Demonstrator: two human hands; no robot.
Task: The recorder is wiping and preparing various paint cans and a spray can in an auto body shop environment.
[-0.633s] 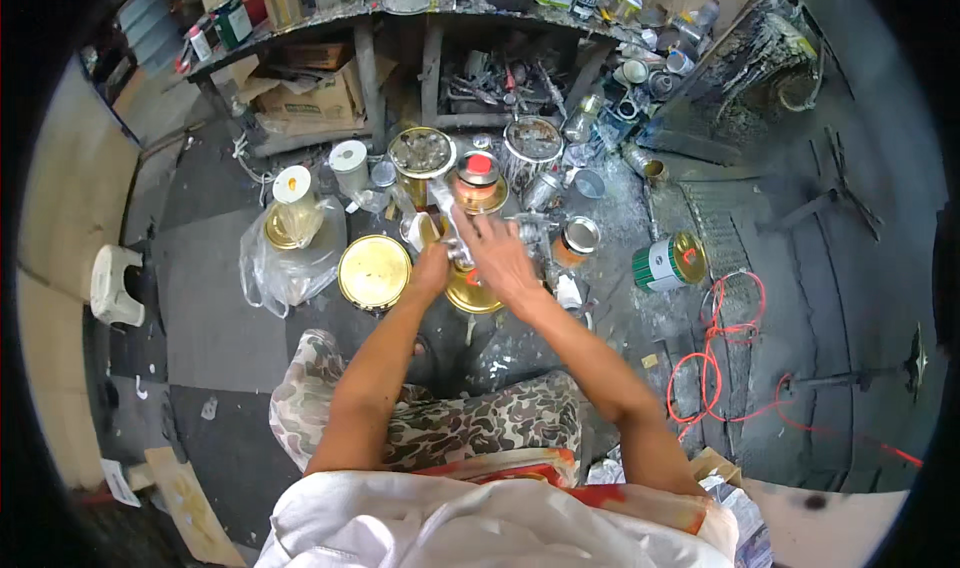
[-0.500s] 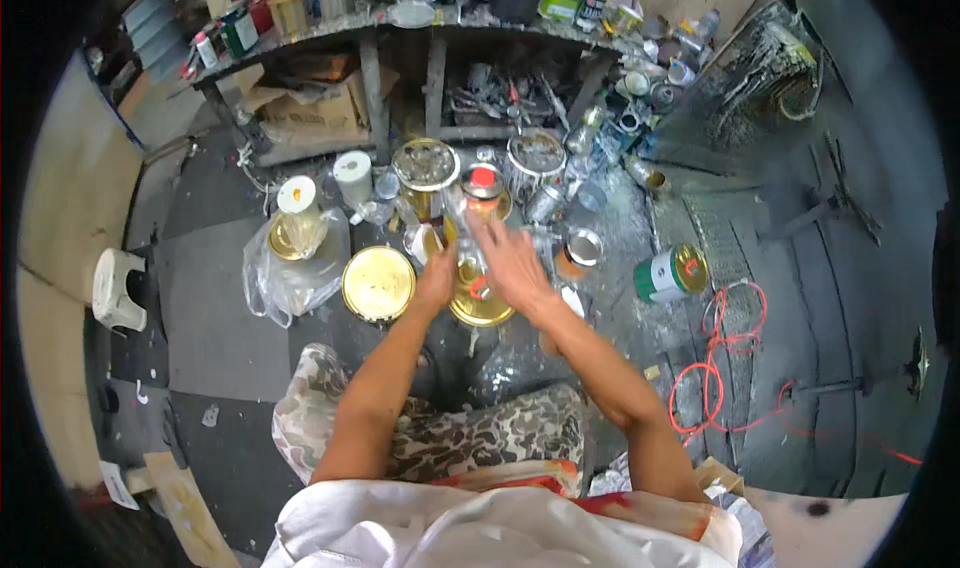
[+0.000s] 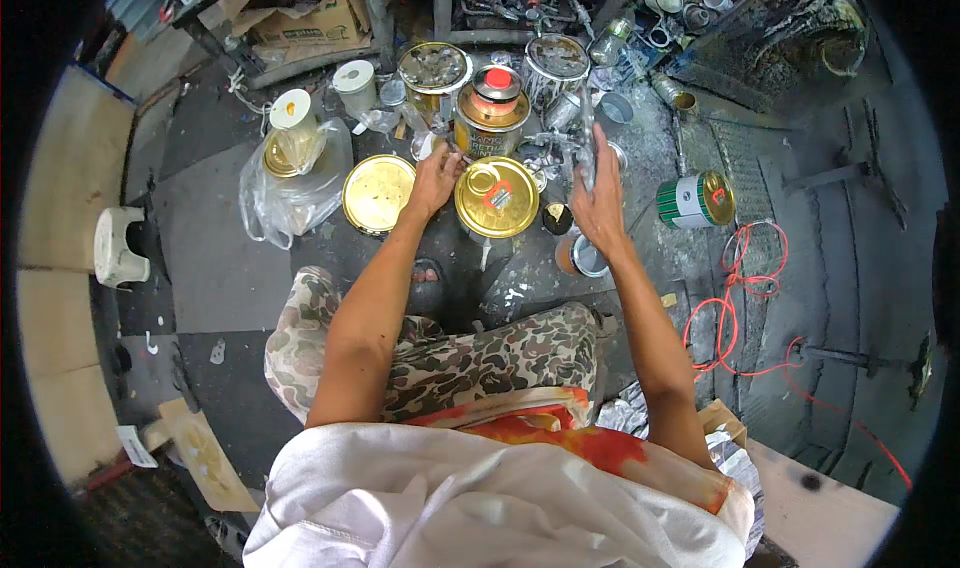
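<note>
My left hand is closed just left of a gold-lidded can with a red tab; what its fingers grip is too small to name. My right hand holds a long silvery tool upright, right of that can. Behind the middle can stands a urethane paint tin with a red-capped smaller tin on top. Another gold lid lies to the left. An open tin with pale contents sits below my right hand.
Two dirty-lidded cans stand before a cluttered bench. At left are a bagged white container and white stool. At right lie a green can, red hose and piled used cups.
My hands have separated: the right has moved right and up with the silvery tool, the left slightly up. The view has tipped, so the bench sits higher in frame.
</note>
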